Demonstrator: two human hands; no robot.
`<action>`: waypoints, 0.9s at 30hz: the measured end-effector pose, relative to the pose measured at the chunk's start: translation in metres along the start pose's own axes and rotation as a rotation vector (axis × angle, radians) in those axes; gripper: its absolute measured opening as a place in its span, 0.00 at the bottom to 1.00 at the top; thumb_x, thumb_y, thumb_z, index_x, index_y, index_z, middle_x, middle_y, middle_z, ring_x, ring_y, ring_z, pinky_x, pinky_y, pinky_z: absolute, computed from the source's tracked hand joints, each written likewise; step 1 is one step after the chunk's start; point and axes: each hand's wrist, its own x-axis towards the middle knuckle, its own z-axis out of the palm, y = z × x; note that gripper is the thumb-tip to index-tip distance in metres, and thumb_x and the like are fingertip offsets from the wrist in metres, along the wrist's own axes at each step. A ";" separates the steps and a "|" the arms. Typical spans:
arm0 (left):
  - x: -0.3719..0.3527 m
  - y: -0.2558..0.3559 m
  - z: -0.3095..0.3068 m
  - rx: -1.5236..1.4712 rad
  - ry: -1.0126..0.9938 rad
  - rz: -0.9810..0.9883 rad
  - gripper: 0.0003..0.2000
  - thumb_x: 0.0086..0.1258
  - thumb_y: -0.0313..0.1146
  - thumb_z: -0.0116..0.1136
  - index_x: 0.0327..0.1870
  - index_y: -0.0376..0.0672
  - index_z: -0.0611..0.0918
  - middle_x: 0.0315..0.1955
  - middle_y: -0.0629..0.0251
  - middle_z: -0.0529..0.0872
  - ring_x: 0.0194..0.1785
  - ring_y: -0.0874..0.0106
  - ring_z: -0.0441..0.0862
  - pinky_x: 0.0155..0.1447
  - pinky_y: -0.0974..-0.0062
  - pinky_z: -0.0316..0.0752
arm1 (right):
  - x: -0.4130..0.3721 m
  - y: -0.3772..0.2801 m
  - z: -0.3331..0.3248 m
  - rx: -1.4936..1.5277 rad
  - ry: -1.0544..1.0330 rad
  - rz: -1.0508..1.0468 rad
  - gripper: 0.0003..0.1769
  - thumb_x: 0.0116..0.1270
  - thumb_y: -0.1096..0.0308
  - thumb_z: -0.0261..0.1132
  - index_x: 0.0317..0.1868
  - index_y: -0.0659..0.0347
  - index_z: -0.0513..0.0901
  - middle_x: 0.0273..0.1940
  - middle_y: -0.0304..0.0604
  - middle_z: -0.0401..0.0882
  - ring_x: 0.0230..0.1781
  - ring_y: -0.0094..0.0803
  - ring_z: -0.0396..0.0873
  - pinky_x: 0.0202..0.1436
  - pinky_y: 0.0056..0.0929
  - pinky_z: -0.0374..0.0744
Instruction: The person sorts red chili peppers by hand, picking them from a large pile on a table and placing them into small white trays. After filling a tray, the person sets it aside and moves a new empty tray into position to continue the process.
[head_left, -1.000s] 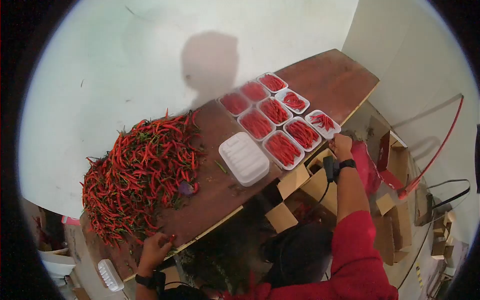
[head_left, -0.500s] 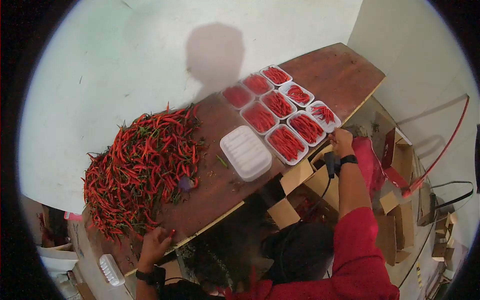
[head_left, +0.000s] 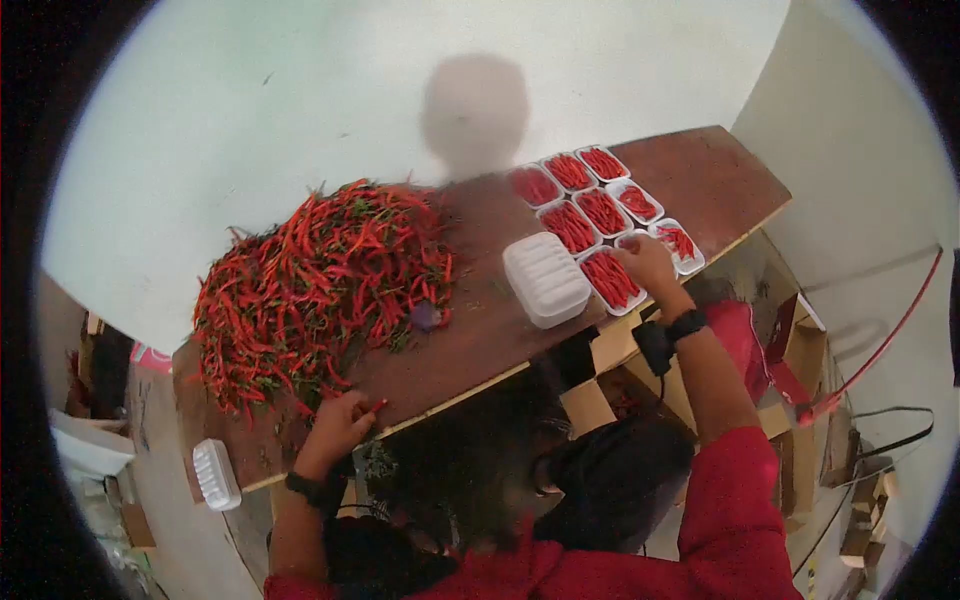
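Observation:
My left hand (head_left: 340,428) is closed at the table's front edge, a red chili pepper (head_left: 380,405) poking out past its fingers. Just behind it rises a big heap of red chili peppers (head_left: 320,290) with green stems. My right hand (head_left: 648,266) reaches over the packed trays with its fingers curled down, mostly covering one white tray (head_left: 630,238). What those fingers grip is hidden. Left of that hand lies a tray of chilies (head_left: 610,278); on its right, a tray with fewer chilies (head_left: 678,242).
White foam trays (head_left: 547,280) are stacked upside down between heap and filled trays. Another foam tray (head_left: 216,474) sits at the table's left end. Open cardboard boxes (head_left: 620,375) stand below the front edge. A pale wall (head_left: 350,90) runs behind the wooden table (head_left: 480,350).
My right hand has moved left from the corner of the tray with fewer chilies to over the neighbouring tray. The view has shifted; my left hand stays by the heap with the chili.

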 end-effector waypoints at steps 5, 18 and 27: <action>-0.006 0.004 -0.005 0.029 -0.032 0.051 0.11 0.56 0.33 0.59 0.35 0.36 0.76 0.27 0.51 0.81 0.34 0.54 0.80 0.38 0.62 0.73 | -0.026 -0.098 0.030 -0.377 -0.141 -0.084 0.34 0.49 0.46 0.68 0.47 0.67 0.75 0.40 0.56 0.79 0.43 0.49 0.79 0.45 0.41 0.76; -0.021 -0.014 -0.002 -0.003 0.042 0.171 0.08 0.55 0.29 0.59 0.34 0.37 0.77 0.29 0.51 0.81 0.37 0.51 0.79 0.41 0.59 0.73 | -0.039 -0.120 0.062 -0.524 -0.030 -0.111 0.42 0.44 0.44 0.70 0.52 0.70 0.72 0.44 0.60 0.78 0.47 0.52 0.78 0.48 0.44 0.77; -0.013 -0.012 0.000 0.083 0.034 0.145 0.09 0.55 0.30 0.59 0.36 0.39 0.77 0.28 0.52 0.81 0.37 0.52 0.79 0.40 0.59 0.73 | -0.030 -0.118 0.045 -0.378 -0.018 -0.075 0.43 0.42 0.46 0.70 0.53 0.71 0.71 0.44 0.62 0.78 0.48 0.51 0.78 0.49 0.42 0.76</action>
